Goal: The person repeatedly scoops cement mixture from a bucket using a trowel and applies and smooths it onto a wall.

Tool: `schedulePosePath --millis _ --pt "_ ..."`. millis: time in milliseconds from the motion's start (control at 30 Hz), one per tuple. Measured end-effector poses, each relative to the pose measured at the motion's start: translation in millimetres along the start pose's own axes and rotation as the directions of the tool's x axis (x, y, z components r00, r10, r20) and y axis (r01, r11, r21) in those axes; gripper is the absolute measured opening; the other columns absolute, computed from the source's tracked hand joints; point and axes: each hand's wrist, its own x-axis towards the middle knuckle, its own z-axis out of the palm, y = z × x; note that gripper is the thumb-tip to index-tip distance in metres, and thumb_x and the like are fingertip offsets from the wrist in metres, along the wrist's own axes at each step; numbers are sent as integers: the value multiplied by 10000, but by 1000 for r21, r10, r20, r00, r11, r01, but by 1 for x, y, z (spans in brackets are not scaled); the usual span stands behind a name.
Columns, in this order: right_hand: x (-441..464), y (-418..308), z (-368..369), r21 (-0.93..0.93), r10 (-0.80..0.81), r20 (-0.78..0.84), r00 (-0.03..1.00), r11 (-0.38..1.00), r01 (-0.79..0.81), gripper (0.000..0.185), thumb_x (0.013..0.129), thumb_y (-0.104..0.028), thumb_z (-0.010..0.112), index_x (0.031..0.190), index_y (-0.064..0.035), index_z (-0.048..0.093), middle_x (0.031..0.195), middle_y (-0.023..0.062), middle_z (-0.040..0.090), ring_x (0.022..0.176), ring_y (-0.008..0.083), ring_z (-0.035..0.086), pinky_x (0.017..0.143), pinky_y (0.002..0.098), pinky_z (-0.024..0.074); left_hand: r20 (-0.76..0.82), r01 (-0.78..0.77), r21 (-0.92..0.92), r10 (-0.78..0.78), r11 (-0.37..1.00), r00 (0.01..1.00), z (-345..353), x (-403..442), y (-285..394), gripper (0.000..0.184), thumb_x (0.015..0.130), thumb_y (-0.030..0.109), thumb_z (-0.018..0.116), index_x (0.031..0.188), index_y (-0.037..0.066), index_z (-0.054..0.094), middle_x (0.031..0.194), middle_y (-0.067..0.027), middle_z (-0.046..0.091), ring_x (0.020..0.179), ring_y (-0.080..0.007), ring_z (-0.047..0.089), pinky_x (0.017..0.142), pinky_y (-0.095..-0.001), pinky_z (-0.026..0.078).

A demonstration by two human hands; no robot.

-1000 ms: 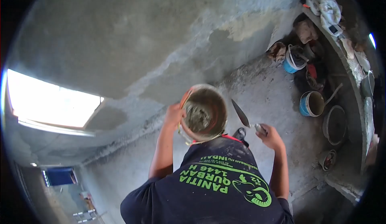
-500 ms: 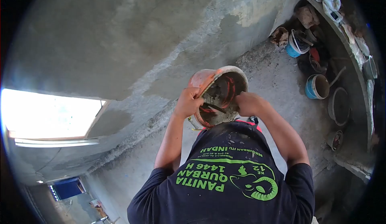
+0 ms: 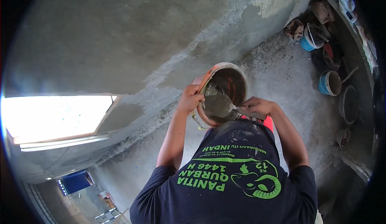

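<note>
My left hand (image 3: 191,99) is closed on the left rim of an orange bucket (image 3: 208,77), which is tilted with its mouth toward me. Wet grey mortar coats the inside of the bucket. In my right hand (image 3: 259,107) is the handle of a trowel (image 3: 218,105), the fingers wrapped round it. The trowel's broad blade lies across the mouth of the bucket, smeared with grey mortar. A thin yellowish handle (image 3: 198,121) hangs from the bucket's lower left side.
A rough plastered wall (image 3: 132,35) rises ahead, with a bright window opening (image 3: 56,117) at left. Blue buckets (image 3: 329,83), a round basin (image 3: 348,104) and a torn bag (image 3: 294,30) stand on the concrete floor (image 3: 281,75) at right.
The trowel has turned so that its blade now shows flat across the bucket's mouth. My right hand has drawn slightly right and down, away from the rim. The left hand keeps its grip.
</note>
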Motion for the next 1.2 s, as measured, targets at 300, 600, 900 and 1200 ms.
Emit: schedulePosePath --millis 300,600,900,1200 --pt "-34 67 -32 288 -187 -214 959 926 245 408 983 -262 610 1255 40 645 860 78 690 684 138 634 612 280 515 -251 64 -231 -123 971 960 -7 30 -27 121 647 -49 584 724 29 636 686 -2 564 622 -128 520 577 -276 408" --pt "-76 77 -101 152 -349 -391 852 888 434 318 1005 -242 574 1143 29 668 885 61 680 781 128 618 674 277 489 -506 120 -281 -253 952 825 47 68 5 153 648 -72 544 738 34 609 688 -18 527 600 -171 531 557 -316 423" --pt "-82 43 -155 297 -433 -464 773 746 596 304 1020 -306 581 1100 -13 585 850 27 586 715 136 599 635 300 488 -547 -124 -618 -311 776 777 36 83 -23 692 647 -8 486 1336 -46 540 1330 -135 584 1220 -288 577 1025 -365 460" --pt "127 -27 -168 369 -52 -866 497 603 707 381 957 -144 673 1282 17 557 902 74 619 755 172 630 691 351 533 -517 8 -602 -397 799 758 -18 74 -90 701 759 39 464 1460 33 457 1220 -49 608 972 -257 609 826 -385 513"
